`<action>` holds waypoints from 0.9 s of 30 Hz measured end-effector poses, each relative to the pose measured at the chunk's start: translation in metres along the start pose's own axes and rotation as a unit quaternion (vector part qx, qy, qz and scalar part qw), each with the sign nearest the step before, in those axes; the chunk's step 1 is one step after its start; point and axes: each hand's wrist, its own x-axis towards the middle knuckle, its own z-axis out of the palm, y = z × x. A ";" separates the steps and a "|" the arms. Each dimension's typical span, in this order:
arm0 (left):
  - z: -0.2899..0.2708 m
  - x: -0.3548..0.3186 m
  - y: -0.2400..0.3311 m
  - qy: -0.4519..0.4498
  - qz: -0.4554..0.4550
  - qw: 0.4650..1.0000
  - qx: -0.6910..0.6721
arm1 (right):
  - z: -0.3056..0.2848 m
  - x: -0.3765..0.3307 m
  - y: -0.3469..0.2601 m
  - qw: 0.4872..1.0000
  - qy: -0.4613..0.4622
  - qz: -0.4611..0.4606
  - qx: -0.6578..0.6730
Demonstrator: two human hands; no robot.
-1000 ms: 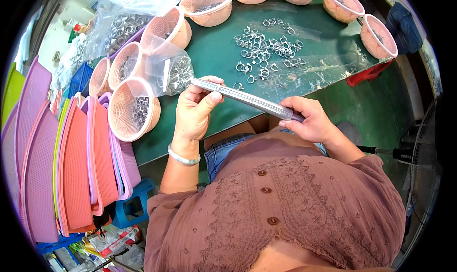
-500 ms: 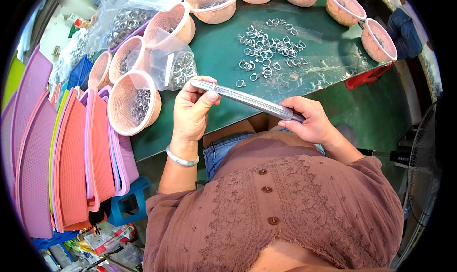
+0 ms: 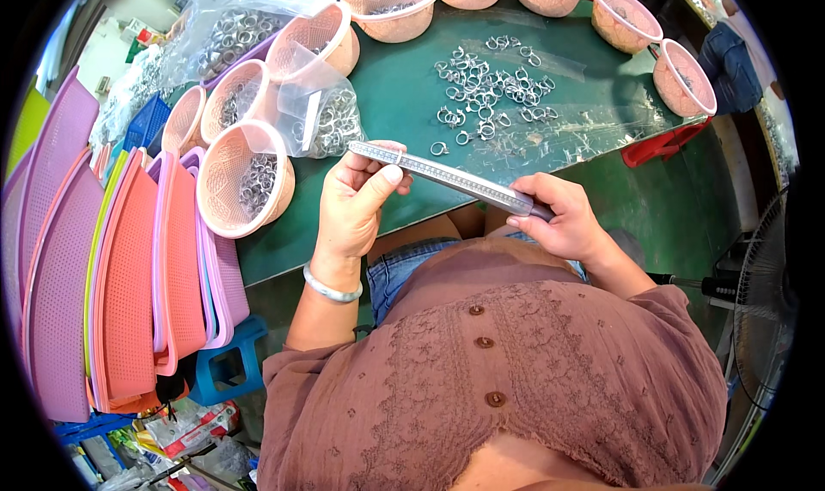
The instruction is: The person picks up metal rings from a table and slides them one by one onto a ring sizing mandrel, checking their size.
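So the right hand (image 3: pixel 559 216) has the dark handle of a metal ring stick (image 3: pixel 460 180) gripped, probably to steady it, while the left hand (image 3: pixel 357 203) pinches its far-left end (can't tell if there's a ring under those fingers). The stick slants above the near table edge, marked side up, presumably for easy reading. Loose rings (image 3: pixel 485 91) lie farther back, and pink baskets (image 3: pixel 279 205) curve around them, likely for easy reach.
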 end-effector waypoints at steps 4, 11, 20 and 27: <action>0.002 0.000 0.001 0.003 -0.004 1.000 0.002 | 0.000 0.000 0.000 1.000 0.005 -0.014 -0.008; 0.003 -0.002 0.000 0.014 -0.010 1.000 0.018 | 0.000 -0.002 0.002 1.000 -0.001 0.007 0.000; 0.005 -0.004 0.004 0.023 -0.013 0.999 0.020 | 0.002 -0.002 0.003 1.000 -0.001 -0.005 -0.003; 0.002 -0.003 0.009 0.077 0.060 0.995 0.011 | 0.001 -0.003 -0.002 1.000 0.004 -0.002 0.004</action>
